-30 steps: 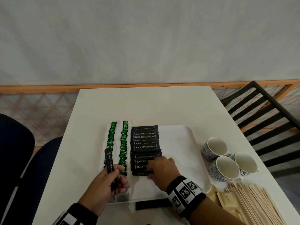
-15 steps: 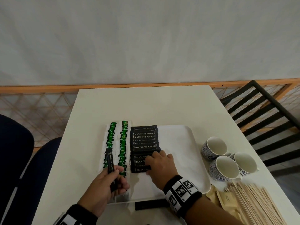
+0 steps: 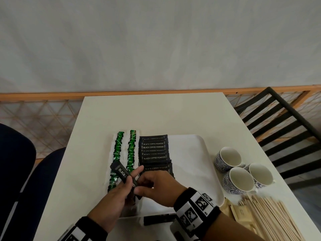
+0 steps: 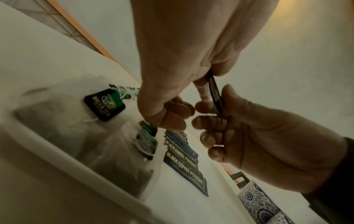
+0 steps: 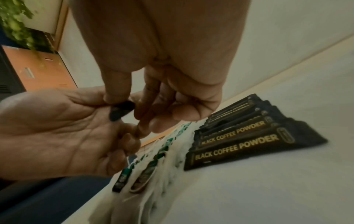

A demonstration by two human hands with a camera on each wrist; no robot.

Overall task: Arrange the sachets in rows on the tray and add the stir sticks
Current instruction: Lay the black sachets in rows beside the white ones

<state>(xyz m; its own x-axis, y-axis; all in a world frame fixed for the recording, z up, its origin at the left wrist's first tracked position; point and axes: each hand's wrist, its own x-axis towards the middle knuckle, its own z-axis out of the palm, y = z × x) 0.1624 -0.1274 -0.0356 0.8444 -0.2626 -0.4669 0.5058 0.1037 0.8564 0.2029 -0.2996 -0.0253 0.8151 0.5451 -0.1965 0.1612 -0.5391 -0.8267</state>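
Both hands meet low-centre in the head view, over the near-left part of the white tray (image 3: 196, 173). Left hand (image 3: 112, 195) has thumb & fingers curled round a black coffee sachet (image 3: 121, 172), held slanted w/ its free end pointing to upper left of the frame, prob so the other hand can take the near end. Right hand (image 3: 156, 186) is closing on that near end: in the left wrist view its thumb & curled fingers (image 4: 208, 119) sit against the sachet edge, so it looks like a shared pinch, a hand-over from left to right.

On the tray: two columns of green tea bags (image 3: 125, 153) at left, then a column of black sachets (image 3: 154, 153) just beside them, overlapped like shingles w/ labels showing, likely to save room & keep text readable. Right half of the tray is bare, prob kept for more rows.

One more black sachet (image 3: 159, 220) lies on the table (image 3: 152, 115) just below the tray's near edge. Stir sticks (image 3: 271, 218) are piled at lower right, off the tray, untouched, w/ brown packets (image 3: 241, 212) beside them. Three patterned cups (image 3: 239, 173) stand right of the tray

My read: sachet rows approx half done, sticks not started; next the held sachet goes at the near end of the black column
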